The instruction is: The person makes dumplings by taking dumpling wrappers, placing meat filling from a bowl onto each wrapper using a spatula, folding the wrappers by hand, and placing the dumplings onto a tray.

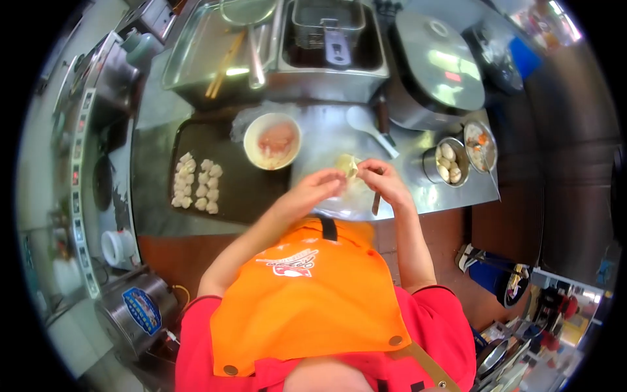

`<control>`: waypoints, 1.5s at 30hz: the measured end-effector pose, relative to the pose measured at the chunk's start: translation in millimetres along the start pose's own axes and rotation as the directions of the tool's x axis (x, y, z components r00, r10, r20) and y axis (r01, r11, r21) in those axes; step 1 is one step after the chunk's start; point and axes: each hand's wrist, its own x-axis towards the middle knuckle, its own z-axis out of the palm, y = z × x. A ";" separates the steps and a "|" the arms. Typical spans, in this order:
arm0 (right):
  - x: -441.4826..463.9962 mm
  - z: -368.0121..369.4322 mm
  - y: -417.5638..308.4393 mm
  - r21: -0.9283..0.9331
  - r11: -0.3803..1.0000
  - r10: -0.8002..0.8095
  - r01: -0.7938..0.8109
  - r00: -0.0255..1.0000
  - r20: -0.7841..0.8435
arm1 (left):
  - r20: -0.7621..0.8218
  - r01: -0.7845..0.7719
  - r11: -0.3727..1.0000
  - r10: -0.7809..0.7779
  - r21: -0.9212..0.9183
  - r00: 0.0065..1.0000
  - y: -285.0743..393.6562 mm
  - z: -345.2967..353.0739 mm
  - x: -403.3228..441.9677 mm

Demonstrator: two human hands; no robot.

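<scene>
A small pale dough wrapper (347, 164) is pinched between my two hands, above the steel table near its front edge. My left hand (321, 187) has its fingers closed at the wrapper's left side. On the other side, my right hand (384, 180) grips the wrapper's edge, and a thin brown stick (376, 203) shows below that hand. Up and left of my hands stands a white bowl (248, 140) with pink minced filling (277, 140). Folded dumplings (208, 187) lie in two groups on a dark tray (251, 196) at the left.
A white spoon (369, 127) lies behind my hands. To the right stand a metal pot of eggs (449, 163) and a bowl with orange bits (480, 145). Fryer basins (326, 81) and a large cooker (439, 65) line the back. Clear plastic (251, 119) lies by the bowl.
</scene>
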 end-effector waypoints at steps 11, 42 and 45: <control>-16.0 39.0 -28.5 -0.183 0.980 -0.064 0.078 0.995 0.082 | -0.003 0.203 0.924 -0.216 -0.323 0.976 -9.6 -19.5 2.5; -1.1 70.4 -6.8 -0.360 0.881 -0.354 0.306 0.933 -0.072 | 0.114 -0.292 0.380 0.426 0.878 0.897 10.2 0.0 -24.5; -5.0 74.6 -10.4 -0.290 0.912 -0.322 0.290 0.944 -0.068 | 0.114 -0.295 0.359 0.449 0.886 0.886 9.3 -1.1 -26.0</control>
